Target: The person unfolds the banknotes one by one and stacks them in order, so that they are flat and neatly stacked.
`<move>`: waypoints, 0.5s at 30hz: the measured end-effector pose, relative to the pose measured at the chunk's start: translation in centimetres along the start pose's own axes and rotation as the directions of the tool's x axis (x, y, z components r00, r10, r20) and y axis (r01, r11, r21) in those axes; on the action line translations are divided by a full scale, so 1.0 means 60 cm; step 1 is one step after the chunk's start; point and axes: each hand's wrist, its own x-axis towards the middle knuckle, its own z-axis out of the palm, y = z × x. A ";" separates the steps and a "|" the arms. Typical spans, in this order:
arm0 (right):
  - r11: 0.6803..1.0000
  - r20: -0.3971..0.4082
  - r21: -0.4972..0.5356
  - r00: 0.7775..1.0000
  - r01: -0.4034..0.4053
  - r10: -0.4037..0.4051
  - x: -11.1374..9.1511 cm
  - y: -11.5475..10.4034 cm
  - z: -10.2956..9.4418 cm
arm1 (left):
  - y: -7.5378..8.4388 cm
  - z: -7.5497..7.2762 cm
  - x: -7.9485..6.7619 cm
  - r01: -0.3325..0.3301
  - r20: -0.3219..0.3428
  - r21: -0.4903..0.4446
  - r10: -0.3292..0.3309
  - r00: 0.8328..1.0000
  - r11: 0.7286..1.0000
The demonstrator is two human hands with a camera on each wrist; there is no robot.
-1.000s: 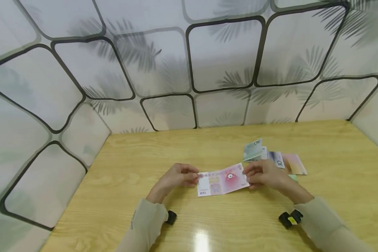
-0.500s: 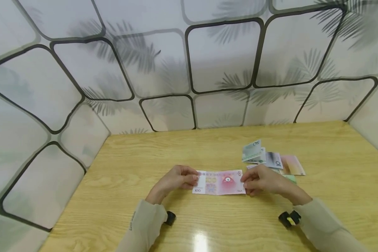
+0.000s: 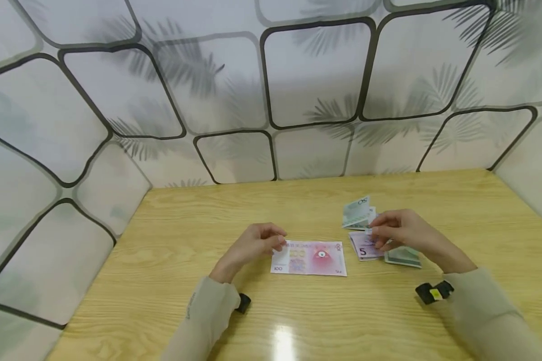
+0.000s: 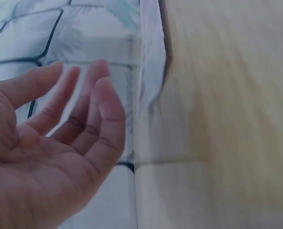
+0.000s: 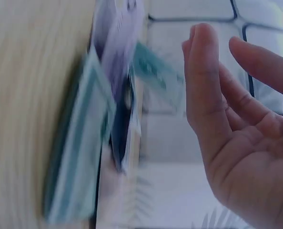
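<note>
A pink 100 banknote (image 3: 307, 258) lies flat on the table in the head view. My left hand (image 3: 248, 250) hovers at its left end, overlapping the corner there. In the left wrist view the fingers of that left hand (image 4: 79, 133) are loosely bent, with a gap between them and the note's edge (image 4: 153, 52). Over a small group of banknotes at the right is my right hand (image 3: 411, 235). Below its fingertips sits a folded purple 5 note (image 3: 362, 246), beside a folded green note (image 3: 404, 257). The right wrist view shows nothing between thumb and fingers.
Behind the purple note a folded greenish 50 note (image 3: 357, 213) stands partly raised. The wooden table (image 3: 198, 210) meets a patterned cloth wall (image 3: 316, 75) at its back and sides. Light reflects near the front edge.
The right hand has let go of the pink note's right end and moved right and up over the other notes. Pulled straight, the pink note now lies flat. The left hand has loosened its hold.
</note>
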 end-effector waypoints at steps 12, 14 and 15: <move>0.996 -0.108 -0.021 0.991 -0.084 0.081 0.006 0.028 -0.062 | 0.053 0.032 0.053 -0.038 0.031 0.063 0.036 0.999 0.997; 0.995 -0.115 -0.025 0.989 -0.096 0.092 0.009 0.028 -0.066 | 0.058 0.036 0.062 -0.030 0.028 0.055 0.029 0.999 0.998; 0.995 -0.114 -0.027 0.989 -0.098 0.094 0.010 0.027 -0.069 | 0.060 0.038 0.067 -0.031 0.028 0.047 0.030 0.999 0.998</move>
